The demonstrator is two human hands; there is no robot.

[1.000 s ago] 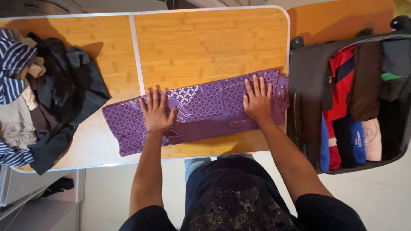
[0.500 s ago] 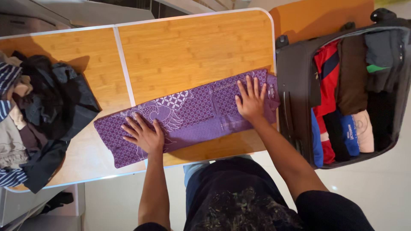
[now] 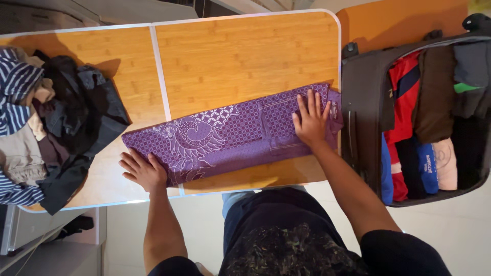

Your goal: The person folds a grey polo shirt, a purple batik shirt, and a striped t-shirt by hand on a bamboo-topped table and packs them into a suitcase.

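purple cloth: a folded purple cloth (image 3: 230, 138) with white patterns lies in a long strip across the near half of my bench (image 3: 245, 56), slanting from the lower left up to the right edge.
left hand: my left hand (image 3: 143, 171) sits at the lower left corner of the cloth, fingers spread and lying on the bench, the palm at the cloth's edge; i cannot tell whether the thumb is pinching the fabric underneath.
right hand: my right hand (image 3: 311, 122) lies flat and open on the right end of the cloth, fingers fanned out and pressing down, holding nothing.
bench: a wooden folding top with a pale metal rim and a seam running down it left of the middle; the cloth crosses that seam.
clothes pile: a heap of clothes (image 3: 51, 117) sits at the left end of the bench, dark items on top, striped and beige ones beside them, well apart from the cloth.
suitcase: an open grey suitcase (image 3: 365, 112) stands just beside the right end of the bench, with red, blue, brown and pale folded garments packed in rows.
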